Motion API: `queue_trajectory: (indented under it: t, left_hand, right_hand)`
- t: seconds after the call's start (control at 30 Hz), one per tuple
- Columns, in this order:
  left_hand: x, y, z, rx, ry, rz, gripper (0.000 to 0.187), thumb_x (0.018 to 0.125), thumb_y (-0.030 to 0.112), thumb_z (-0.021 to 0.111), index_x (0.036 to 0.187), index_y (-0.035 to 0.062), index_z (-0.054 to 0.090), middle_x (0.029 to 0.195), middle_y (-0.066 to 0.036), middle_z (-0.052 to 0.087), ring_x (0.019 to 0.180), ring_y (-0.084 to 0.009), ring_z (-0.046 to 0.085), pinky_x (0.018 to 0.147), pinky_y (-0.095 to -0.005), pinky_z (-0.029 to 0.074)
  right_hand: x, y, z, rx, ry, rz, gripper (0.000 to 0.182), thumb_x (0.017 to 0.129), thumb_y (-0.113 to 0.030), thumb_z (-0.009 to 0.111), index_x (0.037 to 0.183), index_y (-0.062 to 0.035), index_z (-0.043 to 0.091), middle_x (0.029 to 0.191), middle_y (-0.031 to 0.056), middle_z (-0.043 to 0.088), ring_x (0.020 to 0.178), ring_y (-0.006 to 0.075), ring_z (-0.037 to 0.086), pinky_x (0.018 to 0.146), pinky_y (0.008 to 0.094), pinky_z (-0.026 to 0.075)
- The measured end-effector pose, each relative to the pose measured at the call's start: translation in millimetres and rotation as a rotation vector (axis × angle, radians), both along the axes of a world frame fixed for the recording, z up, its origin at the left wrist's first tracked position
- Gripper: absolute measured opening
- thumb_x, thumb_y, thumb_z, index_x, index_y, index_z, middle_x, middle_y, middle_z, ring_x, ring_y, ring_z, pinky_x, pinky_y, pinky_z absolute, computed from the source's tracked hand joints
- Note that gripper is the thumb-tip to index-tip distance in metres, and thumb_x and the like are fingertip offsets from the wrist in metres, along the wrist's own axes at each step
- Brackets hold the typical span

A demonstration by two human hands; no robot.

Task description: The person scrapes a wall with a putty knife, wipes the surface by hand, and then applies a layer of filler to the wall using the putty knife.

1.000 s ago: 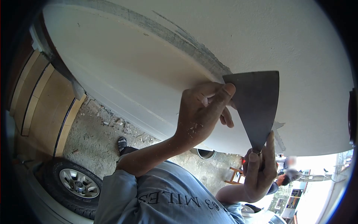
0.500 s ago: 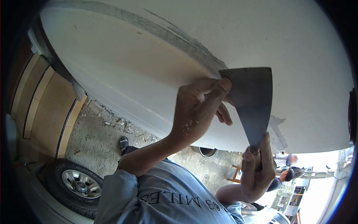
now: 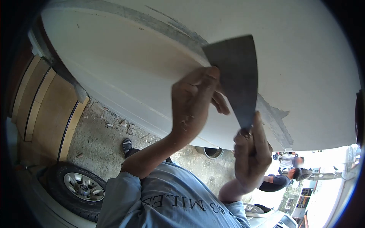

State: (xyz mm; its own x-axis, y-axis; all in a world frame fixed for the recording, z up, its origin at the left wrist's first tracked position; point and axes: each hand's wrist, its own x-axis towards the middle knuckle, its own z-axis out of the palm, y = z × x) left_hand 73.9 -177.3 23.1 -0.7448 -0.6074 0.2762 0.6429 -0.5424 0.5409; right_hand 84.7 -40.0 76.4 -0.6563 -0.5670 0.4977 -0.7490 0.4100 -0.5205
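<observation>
My right hand is closed round the handle end of a putty knife, whose wide dark metal blade points up. The handle is mostly hidden in the fingers. My left hand has its thumb and a finger pinched at the left edge of the blade, with the other fingers loosely curled below. Behind the blade spreads a large white curved panel. A grey band of filler runs along it, and a rough grey patch lies right of the knife.
A vehicle's wheel stands at the lower left, below wooden boards. A round pipe-like opening sits on the rough ground. Other people and a light-coloured car are at the lower right.
Both hands and the putty knife have moved up and left. The blade has tilted, its right corner now higher. More of the grey patch and of the people behind shows.
</observation>
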Motion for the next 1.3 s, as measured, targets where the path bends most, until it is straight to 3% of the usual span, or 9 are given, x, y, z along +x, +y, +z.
queue_trajectory:
  t: [0.03,0.13,0.23,0.3,0.4,0.63,0.73,0.93,1.3]
  left_hand:
    - [0.0,-4.5,-2.4,-0.088,0.035,0.064,0.033,0.084,0.029,0.049,0.075,-0.0017,0.054,0.059,-0.011,0.057,0.044,-0.0146,0.057,0.038,-0.021,0.044]
    - [2.8,-11.6,-5.9,-0.347,0.027,0.502,0.03,0.084,0.026,0.049,0.074,-0.0009,0.055,0.061,-0.01,0.058,0.043,-0.0138,0.056,0.038,-0.0199,0.044]
    - [-7.1,-28.2,-14.9,-0.792,-0.019,1.05,0.032,0.081,0.021,0.05,0.104,-0.0006,0.049,0.106,-0.023,0.046,0.097,-0.0262,0.048,0.077,-0.0364,0.042]
    - [-12.0,-24.2,-14.2,-1.062,-0.075,1.112,0.05,0.077,0.02,0.051,0.122,0.0052,0.036,0.133,-0.023,0.016,0.125,-0.0314,0.013,0.1,-0.0458,0.017]
    - [-4.8,-6.0,-21.3,-1.386,0.03,0.962,0.034,0.078,0.026,0.052,0.104,0.0043,0.051,0.111,-0.02,0.049,0.112,-0.0337,0.039,0.096,-0.0479,0.024]
    - [6.6,13.1,-10.7,-0.55,-0.038,0.312,0.032,0.082,0.03,0.05,0.086,-0.0018,0.054,0.066,-0.011,0.059,0.059,-0.0144,0.059,0.043,-0.0236,0.045]
    - [12.1,0.7,-1.8,-0.46,-0.108,0.021,0.035,0.084,0.031,0.048,0.086,-0.0038,0.053,0.062,-0.012,0.057,0.055,-0.0149,0.058,0.046,-0.0252,0.046]
    - [8.7,-8.5,2.6,-0.529,-0.086,0.111,0.035,0.083,0.03,0.05,0.082,-0.0038,0.055,0.057,-0.01,0.056,0.053,-0.0128,0.057,0.046,-0.0233,0.046]
    - [5.8,-29.1,1.8,-0.656,-0.126,0.148,0.028,0.083,0.024,0.052,0.077,-0.0027,0.057,0.056,-0.008,0.056,0.052,-0.01,0.055,0.045,-0.0221,0.044]
  right_hand:
    - [-8.1,5.1,-6.5,0.037,0.062,0.133,0.047,0.081,-0.003,0.046,0.124,0.0065,0.029,0.062,0.0056,0.051,0.045,0.0046,0.042,0.041,0.0181,0.032]
    - [-3.5,33.8,-5.8,-0.352,-0.086,0.092,0.052,0.083,-0.008,0.044,0.127,0.0041,0.02,0.065,0.0081,0.05,0.042,0.0051,0.04,0.036,0.0174,0.031]
    - [-3.6,57.3,0.1,-0.605,-0.176,0.104,0.055,0.084,-0.013,0.043,0.13,0.001,0.014,0.064,0.009,0.047,0.038,0.005,0.037,0.029,0.0165,0.028]
    - [-4.4,67.0,-3.4,-0.604,-0.144,0.023,0.055,0.085,-0.015,0.043,0.13,-0.0001,0.014,0.062,0.0083,0.045,0.036,0.0048,0.034,0.026,0.0165,0.026]
    - [-1.2,65.5,-17.2,-0.529,-0.226,0.037,0.056,0.085,-0.017,0.043,0.13,-0.0003,0.015,0.062,0.0087,0.045,0.035,0.0051,0.034,0.027,0.0169,0.026]
    - [16.1,36.6,-48.0,-0.578,-0.436,0.084,0.056,0.084,-0.016,0.046,0.127,0.0069,0.018,0.048,0.0017,0.041,0.036,0.0054,0.035,0.031,0.0182,0.028]
    - [20.0,23.7,-58.1,-0.583,-0.534,0.102,0.057,0.085,-0.019,0.045,0.128,0.0048,0.015,0.058,0.0072,0.048,0.039,0.0058,0.039,0.033,0.0178,0.03]
    - [21.4,-2.8,-87.1,-0.659,-0.619,0.142,0.049,0.088,-0.023,0.038,0.124,-0.0005,0.015,0.067,0.0094,0.045,0.038,0.0084,0.039,0.032,0.0189,0.033]
    - [31.0,-35.3,-106.2,-0.84,-0.675,0.232,0.029,0.089,-0.018,0.035,0.109,0.0031,0.035,0.045,-0.001,0.032,0.038,0.0069,0.033,0.036,0.0185,0.031]
